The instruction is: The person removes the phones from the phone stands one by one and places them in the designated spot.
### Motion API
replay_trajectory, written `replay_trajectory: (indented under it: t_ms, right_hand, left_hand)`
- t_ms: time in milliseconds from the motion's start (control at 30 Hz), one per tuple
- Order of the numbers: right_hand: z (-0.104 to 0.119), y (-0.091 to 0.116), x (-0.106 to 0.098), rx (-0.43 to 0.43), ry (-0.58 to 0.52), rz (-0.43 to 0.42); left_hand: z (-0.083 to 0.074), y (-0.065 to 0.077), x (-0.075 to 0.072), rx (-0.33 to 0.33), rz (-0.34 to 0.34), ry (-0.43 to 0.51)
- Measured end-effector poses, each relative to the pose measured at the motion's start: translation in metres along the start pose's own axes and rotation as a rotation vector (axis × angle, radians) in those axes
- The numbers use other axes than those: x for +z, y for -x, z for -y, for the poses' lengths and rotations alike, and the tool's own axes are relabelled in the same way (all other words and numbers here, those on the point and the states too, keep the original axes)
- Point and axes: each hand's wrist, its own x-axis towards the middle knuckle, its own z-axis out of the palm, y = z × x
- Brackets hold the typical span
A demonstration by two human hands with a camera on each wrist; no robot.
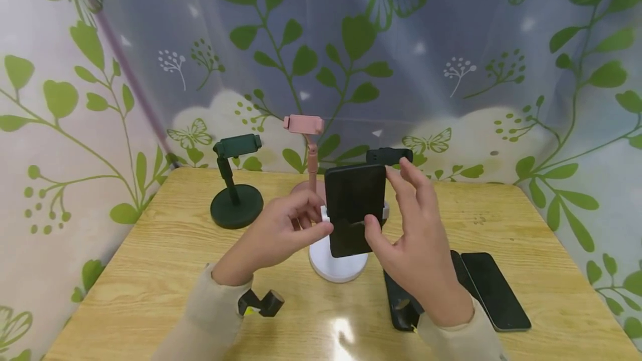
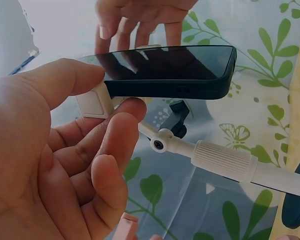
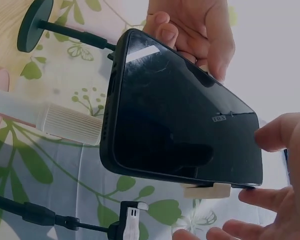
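A black smartphone (image 1: 355, 205) sits upright in the white clamp (image 2: 95, 101) of a white phone stand (image 1: 338, 263). My left hand (image 1: 283, 233) pinches the clamp's left end between thumb and fingers, with the thumb against the phone's edge. At the opposite side is my right hand (image 1: 416, 227), its fingers spread round the phone's upper corner. The right thumb (image 3: 277, 132) lies by the phone's end edge and the index finger reaches the corner below it. The screen is dark. The phone hides much of the clamp's back in the head view.
A green stand (image 1: 237, 205) is at the table's back left, a pink stand (image 1: 312, 157) behind the phone and another dark stand (image 1: 388, 156) behind the right hand. Several dark phones lie at the right, one (image 1: 496, 291) beside my right sleeve. Patterned cloth (image 1: 321, 71) hangs behind the table (image 1: 140, 294).
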Motion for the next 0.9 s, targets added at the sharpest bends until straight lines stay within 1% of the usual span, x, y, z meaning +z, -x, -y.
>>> replay_trajectory:
  t_ms: [133,267,400,533,667,800,900]
  right_hand:
    - [0.003,-0.004,0.001,-0.061,0.035,-0.076]
    - [0.009,-0.01,0.0,-0.164,0.031,-0.147]
    - [0.017,-0.015,0.0,-0.266,0.008,-0.168]
    - [0.027,-0.02,0.002,-0.31,0.01,-0.162]
    - [0.034,-0.024,0.005,-0.325,0.061,-0.136]
    - [0.041,-0.029,0.009,-0.33,0.146,-0.092]
    - [0.045,-0.032,0.01,-0.3,0.239,-0.05]
  left_hand:
    - [-0.002,0.0,0.0,-0.011,0.002,-0.001]
    - [-0.002,0.0,0.0,-0.017,0.003,0.001]
    - [-0.002,0.0,0.001,-0.005,0.003,0.007]
    - [-0.001,0.001,0.002,0.006,0.006,0.018]
    - [0.0,0.001,0.002,0.007,0.013,0.029]
    - [-0.001,0.001,0.002,0.018,0.019,0.027]
    - [-0.003,0.0,0.002,0.019,0.024,0.02]
